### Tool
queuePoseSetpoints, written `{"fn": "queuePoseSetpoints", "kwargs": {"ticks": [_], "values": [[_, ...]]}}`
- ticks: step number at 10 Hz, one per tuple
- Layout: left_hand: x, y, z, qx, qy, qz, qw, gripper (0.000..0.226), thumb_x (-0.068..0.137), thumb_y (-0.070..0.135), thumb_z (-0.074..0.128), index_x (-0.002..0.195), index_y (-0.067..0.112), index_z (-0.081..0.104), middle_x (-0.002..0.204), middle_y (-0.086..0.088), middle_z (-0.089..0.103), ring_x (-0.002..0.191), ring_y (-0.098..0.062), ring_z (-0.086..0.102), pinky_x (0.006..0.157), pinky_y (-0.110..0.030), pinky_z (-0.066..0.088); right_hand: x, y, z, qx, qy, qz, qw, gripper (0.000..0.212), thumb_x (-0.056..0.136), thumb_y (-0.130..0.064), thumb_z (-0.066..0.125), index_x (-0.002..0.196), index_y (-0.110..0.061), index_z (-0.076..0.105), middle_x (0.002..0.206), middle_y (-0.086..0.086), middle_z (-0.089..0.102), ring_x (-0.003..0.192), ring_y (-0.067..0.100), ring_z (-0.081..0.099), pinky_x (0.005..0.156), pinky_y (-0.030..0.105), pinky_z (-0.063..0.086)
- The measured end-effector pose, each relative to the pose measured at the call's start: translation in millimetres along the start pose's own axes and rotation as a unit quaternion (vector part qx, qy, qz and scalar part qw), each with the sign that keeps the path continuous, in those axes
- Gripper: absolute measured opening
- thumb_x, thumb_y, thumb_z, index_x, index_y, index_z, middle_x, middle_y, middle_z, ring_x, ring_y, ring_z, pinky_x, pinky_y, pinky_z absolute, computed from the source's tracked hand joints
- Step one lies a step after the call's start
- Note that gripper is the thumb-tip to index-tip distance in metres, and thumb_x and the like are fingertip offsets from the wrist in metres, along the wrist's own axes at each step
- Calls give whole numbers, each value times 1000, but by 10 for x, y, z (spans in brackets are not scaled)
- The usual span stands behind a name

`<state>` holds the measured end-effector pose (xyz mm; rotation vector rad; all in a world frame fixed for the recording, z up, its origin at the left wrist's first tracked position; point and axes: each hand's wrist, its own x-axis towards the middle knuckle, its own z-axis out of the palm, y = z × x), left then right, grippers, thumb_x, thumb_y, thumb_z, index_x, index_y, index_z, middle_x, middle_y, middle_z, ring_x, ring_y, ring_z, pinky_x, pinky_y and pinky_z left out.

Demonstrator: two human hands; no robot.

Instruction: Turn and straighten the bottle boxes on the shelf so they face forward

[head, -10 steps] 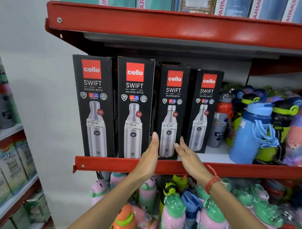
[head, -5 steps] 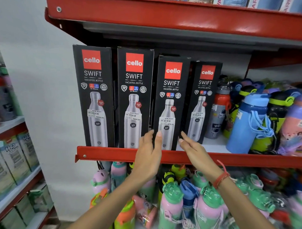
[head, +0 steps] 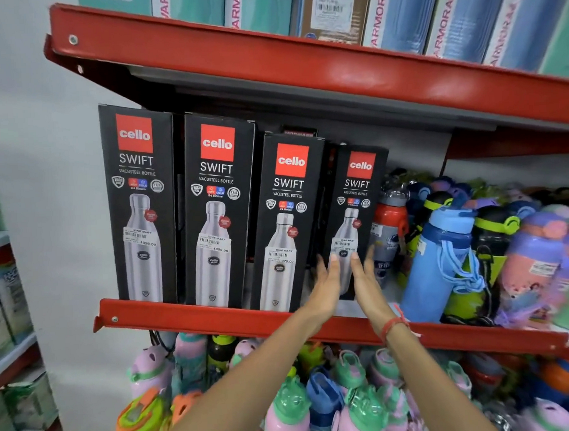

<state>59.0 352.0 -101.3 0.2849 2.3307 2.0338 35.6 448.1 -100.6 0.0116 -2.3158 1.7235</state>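
Observation:
Several black Cello Swift bottle boxes stand in a row on the red-edged shelf [head: 216, 319]. The first box [head: 139, 204], second box [head: 217, 211] and third box [head: 286, 225] stand at the shelf's front, printed sides toward me. The fourth box [head: 355, 193] sits further back and leans slightly. My left hand [head: 324, 286] lies flat against its lower left side, fingers extended. My right hand [head: 364, 282], with a red thread on the wrist, lies flat on its lower right front. Both hands cover the box's bottom.
Loose bottles crowd the shelf right of the boxes: a red-capped one [head: 389, 218] touching the fourth box and a tall blue one [head: 439, 261]. The shelf above [head: 303, 66] holds blue and teal boxes. Pink and green bottles [head: 347, 393] fill the shelf below. A white wall is at left.
Both hands have moved right from the third box to the fourth box. The third box now stands upright at the shelf's front. The camera has moved closer.

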Motion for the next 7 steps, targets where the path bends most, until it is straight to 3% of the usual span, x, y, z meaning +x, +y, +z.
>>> {"fn": "queuePoseSetpoints", "kwargs": {"ticks": [2,3,4,5,6,7], "values": [[-69,25,-133,-36,-41,-13,998,74,87,71,8,151,34,3,160,13,0,148,-9,1,118,-36,4,-98,29,-93,-32,-37,-18,999,66,93,-60,28,148,-43,-4,158,-18,8,147,16,14,118,39,17],[-276,15,-260,-57,-69,-21,996,78,83,74,7,150,34,8,159,12,6,147,-9,4,118,-35,5,-313,55,-127,-34,-69,-25,997,68,87,-68,28,144,-53,-7,144,-31,8,145,15,20,118,42,22],[-390,-101,-381,-81,-98,-39,991,109,58,93,15,149,35,4,161,11,0,148,-11,-1,121,-42,1,-517,61,-156,-52,-72,-41,995,65,87,-69,27,139,-58,-9,140,-34,7,145,16,22,117,41,23],[-398,-140,-481,-76,-127,-62,987,127,42,102,20,149,37,0,161,10,-6,148,-14,-5,121,-49,0,-669,14,-159,-76,-66,-40,994,63,88,-67,27,139,-58,-9,142,-31,8,145,16,22,115,39,22],[-484,-115,-500,-59,-152,-52,985,131,40,103,20,150,34,1,162,4,-4,149,-18,-2,121,-49,3,-735,-20,-146,-93,-69,-26,993,61,85,-71,26,133,-63,-11,154,-22,13,145,19,24,117,42,22],[-421,-121,-469,-59,-145,-62,986,126,46,101,23,150,33,5,160,6,2,148,-16,4,121,-47,5,-743,-96,-145,-100,-47,-13,994,66,89,-65,27,144,-51,-5,158,-14,18,145,21,24,115,40,21]]}}
